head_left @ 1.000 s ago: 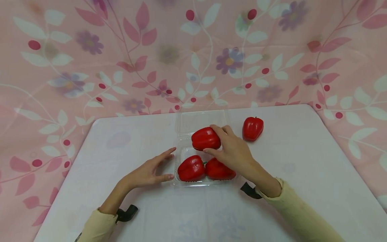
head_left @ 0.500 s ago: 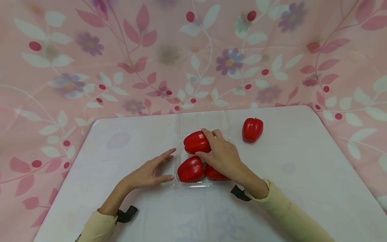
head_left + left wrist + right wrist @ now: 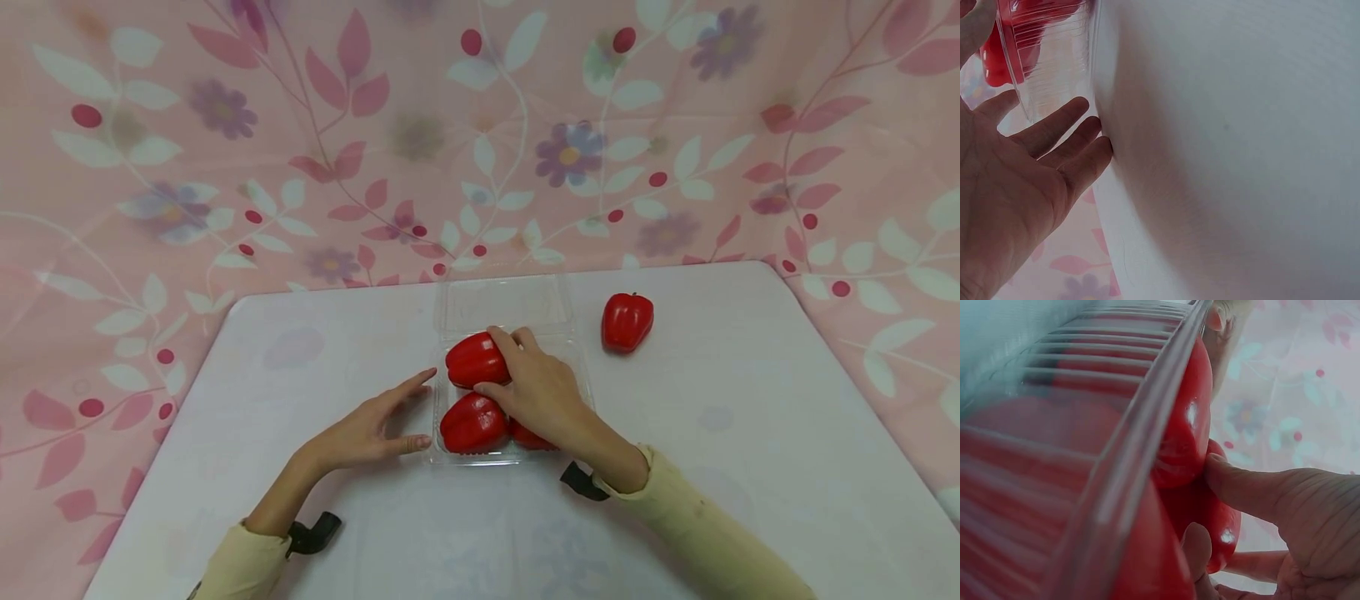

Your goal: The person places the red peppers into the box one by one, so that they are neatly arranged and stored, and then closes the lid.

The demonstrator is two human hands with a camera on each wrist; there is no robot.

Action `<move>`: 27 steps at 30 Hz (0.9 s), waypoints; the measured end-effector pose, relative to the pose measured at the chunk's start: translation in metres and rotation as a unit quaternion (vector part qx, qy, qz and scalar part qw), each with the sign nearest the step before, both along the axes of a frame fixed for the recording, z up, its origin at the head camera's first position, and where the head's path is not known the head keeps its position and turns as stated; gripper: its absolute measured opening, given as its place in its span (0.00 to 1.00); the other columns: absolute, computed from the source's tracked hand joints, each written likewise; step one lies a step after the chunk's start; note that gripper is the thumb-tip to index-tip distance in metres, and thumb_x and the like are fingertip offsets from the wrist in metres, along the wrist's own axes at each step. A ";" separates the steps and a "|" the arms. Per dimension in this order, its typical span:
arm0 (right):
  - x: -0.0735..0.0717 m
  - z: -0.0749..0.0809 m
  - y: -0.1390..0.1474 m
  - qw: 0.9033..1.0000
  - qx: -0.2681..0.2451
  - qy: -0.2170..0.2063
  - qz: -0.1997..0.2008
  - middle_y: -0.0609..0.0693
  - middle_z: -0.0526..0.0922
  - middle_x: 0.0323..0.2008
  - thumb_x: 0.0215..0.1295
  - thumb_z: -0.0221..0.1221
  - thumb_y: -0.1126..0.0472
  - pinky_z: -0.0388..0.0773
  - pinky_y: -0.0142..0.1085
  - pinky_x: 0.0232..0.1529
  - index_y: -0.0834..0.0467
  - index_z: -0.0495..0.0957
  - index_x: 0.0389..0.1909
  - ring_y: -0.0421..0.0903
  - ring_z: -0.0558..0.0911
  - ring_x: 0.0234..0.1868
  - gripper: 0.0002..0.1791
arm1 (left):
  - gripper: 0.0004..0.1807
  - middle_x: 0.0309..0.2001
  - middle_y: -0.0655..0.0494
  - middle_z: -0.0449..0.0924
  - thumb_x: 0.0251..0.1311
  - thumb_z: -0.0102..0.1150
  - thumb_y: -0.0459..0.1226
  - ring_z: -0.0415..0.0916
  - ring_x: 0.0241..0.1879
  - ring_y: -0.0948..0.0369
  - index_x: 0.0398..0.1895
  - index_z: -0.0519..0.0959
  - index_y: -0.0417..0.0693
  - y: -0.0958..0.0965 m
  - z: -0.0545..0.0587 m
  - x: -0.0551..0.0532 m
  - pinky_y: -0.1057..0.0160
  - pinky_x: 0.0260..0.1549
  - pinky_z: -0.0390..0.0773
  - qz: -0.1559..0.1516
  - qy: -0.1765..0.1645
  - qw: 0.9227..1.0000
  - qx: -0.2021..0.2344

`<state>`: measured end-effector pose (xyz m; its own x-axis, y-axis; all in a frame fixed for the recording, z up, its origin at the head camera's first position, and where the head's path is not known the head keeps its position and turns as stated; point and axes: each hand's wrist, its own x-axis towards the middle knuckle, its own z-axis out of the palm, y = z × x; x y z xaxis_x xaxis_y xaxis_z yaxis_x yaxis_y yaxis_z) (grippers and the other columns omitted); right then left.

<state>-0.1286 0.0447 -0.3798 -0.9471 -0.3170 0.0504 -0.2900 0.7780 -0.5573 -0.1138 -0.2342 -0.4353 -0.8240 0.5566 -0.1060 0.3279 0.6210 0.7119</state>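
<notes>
Fingers (image 3: 504, 343) of the right hand (image 3: 543, 392) curl round a red pepper (image 3: 474, 361), and we see them holding it by its right end, thumb on the near side and index finger on the far side. This held pepper is at the back left of a clear plastic container (image 3: 512, 460); we cannot tell whether its underside touches the container's floor. Along the front, a second pepper (image 3: 474, 427) lies on its side at the left, just beside the held one, and a third pepper (image 3: 531, 437) lies to its right, largely covered by the right hand. The left hand (image 3: 360, 429) has hold of nothing: its fingers are extended and spread beside the container's left wall, the thumb well apart from them. We cannot tell whether any fingertip touches the plastic. The container's lid (image 3: 504, 304) is open and lies back toward the far edge of the tabletop (image 3: 360, 342). To the right of the lid, outside the container, we see a fourth pepper (image 3: 627, 322), well apart from the others. Both arms wear pale yellow sleeves (image 3: 720, 533). Behind it all hangs a pink backdrop (image 3: 480, 108) printed with leaves and flowers.
</notes>
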 end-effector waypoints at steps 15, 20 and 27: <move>0.000 0.000 0.005 0.999 0.029 0.020 0.020 0.53 0.79 0.55 0.54 0.72 0.48 0.84 0.46 0.41 0.52 0.64 0.73 0.50 0.82 0.46 0.46 | 0.50 0.70 0.56 0.65 0.56 0.66 0.57 0.62 0.69 0.52 0.79 0.50 0.65 -0.001 -0.001 0.001 0.39 0.59 0.69 -0.002 0.004 1.000 0.001; -0.002 0.000 0.009 1.000 0.007 0.008 0.016 0.51 0.81 0.54 0.51 0.74 0.48 0.83 0.47 0.43 0.51 0.66 0.70 0.50 0.81 0.48 0.45 | 0.50 0.71 0.56 0.64 0.56 0.66 0.57 0.62 0.69 0.52 0.79 0.50 0.66 -0.001 -0.001 0.001 0.39 0.59 0.69 -0.001 0.003 1.000 0.003; -0.003 0.001 0.016 1.000 -0.014 0.010 0.019 0.49 0.82 0.55 0.52 0.74 0.50 0.82 0.49 0.45 0.51 0.70 0.69 0.50 0.81 0.50 0.42 | 0.50 0.71 0.55 0.64 0.56 0.66 0.57 0.62 0.69 0.53 0.78 0.50 0.69 -0.001 -0.002 0.001 0.39 0.59 0.69 -0.002 0.003 1.000 0.001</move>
<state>-0.1320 0.0607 -0.3793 -0.9328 -0.3517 0.0790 -0.3314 0.7505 -0.5718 -0.1131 -0.2347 -0.4369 -0.8226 0.5596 -0.1009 0.3338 0.6189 0.7110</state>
